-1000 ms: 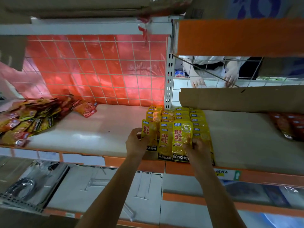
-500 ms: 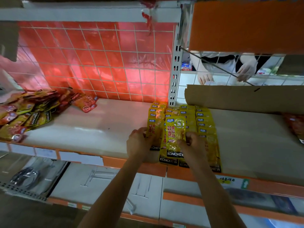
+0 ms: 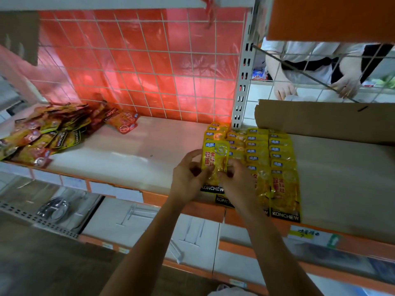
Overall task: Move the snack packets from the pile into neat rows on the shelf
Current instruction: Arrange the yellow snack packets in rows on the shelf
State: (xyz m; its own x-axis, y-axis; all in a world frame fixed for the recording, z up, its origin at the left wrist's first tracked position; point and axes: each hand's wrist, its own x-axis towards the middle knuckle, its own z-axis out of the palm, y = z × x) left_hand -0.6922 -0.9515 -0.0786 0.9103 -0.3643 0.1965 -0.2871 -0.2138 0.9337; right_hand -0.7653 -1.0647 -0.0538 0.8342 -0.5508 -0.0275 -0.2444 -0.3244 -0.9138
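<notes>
Pinching one yellow packet (image 3: 214, 159) with left hand (image 3: 188, 178) and right hand (image 3: 237, 182), mid-frame. Rows (image 3: 277, 159) just right, on white shelf (image 3: 128, 150); pile (image 3: 42, 133) far left; red grid (image 3: 139, 60) behind.

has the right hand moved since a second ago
Yes: the right hand has shifted left across the yellow packet rows, joining the left hand on the held packet.

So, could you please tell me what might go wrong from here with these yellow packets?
The front yellow foil packets overhang the orange shelf lip; a brush from either wrist could knock them off. Both the left hand and right hand pinch one yellow packet over the leftmost row, so setting it down carelessly may push the overlapping rows askew.
</notes>
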